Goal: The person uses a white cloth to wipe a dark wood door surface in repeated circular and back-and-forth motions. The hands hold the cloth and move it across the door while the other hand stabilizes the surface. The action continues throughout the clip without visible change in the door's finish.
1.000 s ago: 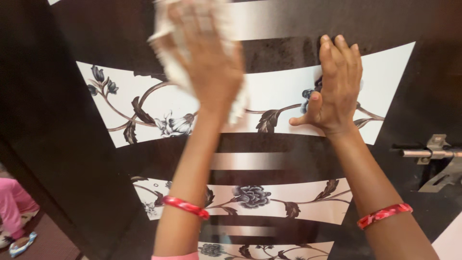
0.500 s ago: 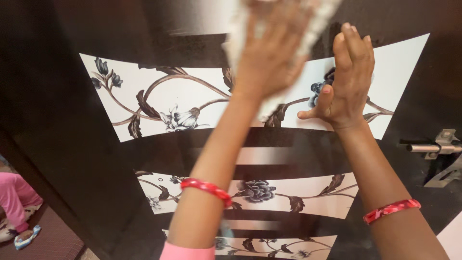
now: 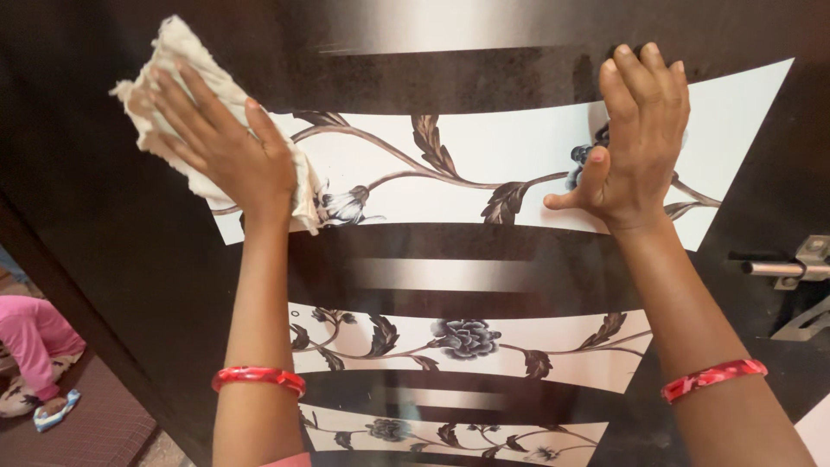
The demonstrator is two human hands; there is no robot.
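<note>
The dark door (image 3: pixel 484 259) looks like smooth, glossy laminate with mirror-bright steel-like bands, the cream cloth (image 3: pixel 186 60) soft and nubbly, the latch (image 3: pixel 791 268) brushed metal.

No packages, labels, signs or screens in view, only a patterned door
</note>
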